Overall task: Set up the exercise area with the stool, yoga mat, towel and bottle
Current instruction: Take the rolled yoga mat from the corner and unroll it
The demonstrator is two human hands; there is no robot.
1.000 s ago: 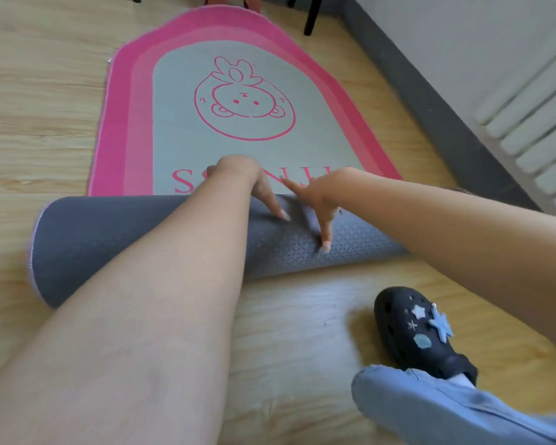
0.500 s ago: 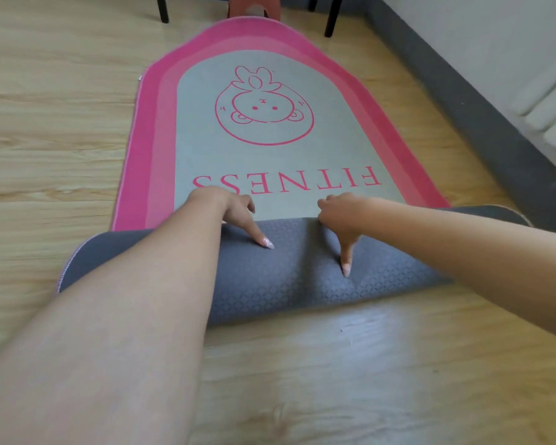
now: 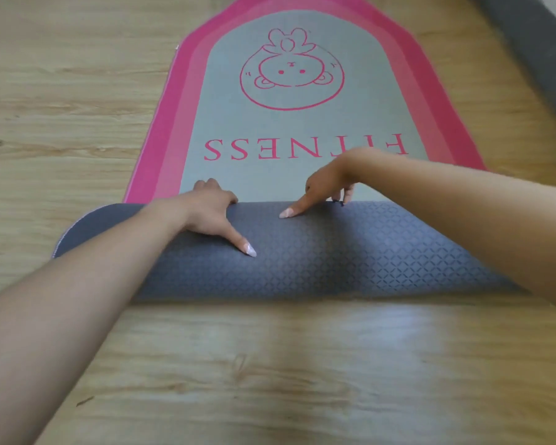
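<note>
Since half a second ago the rolled part of the yoga mat [image 3: 302,252] has come nearer the camera, so more of the flat printed face shows beyond it and the whole word FITNESS now reads clear of the roll, where a second ago the hands covered most of it. Both hands have spread further apart along the roll.

That mat lies on the wooden floor [image 3: 61,107], its far part spread flat with a grey centre, a pink border and a pink cartoon face drawn above the lettering. Its near part is a grey roll with a diamond-textured underside, lying crosswise; the roll's left end shows a rounded edge, and its right end passes behind the right forearm.

On the roll's top, towards its left, the left hand [image 3: 209,213] rests with its index finger stretched flat on the grey surface and the other fingers curled over the far edge, pressing rather than gripping. Further right, the right hand [image 3: 328,187] sits at the roll's far edge, index finger pointing down onto it, other fingertips touching the seam where roll meets flat mat; it clasps nothing.

Bare floor lies open on the near side and widely to the left. A dark grey baseboard [image 3: 543,59] runs along the right, near the mat's right edge.
</note>
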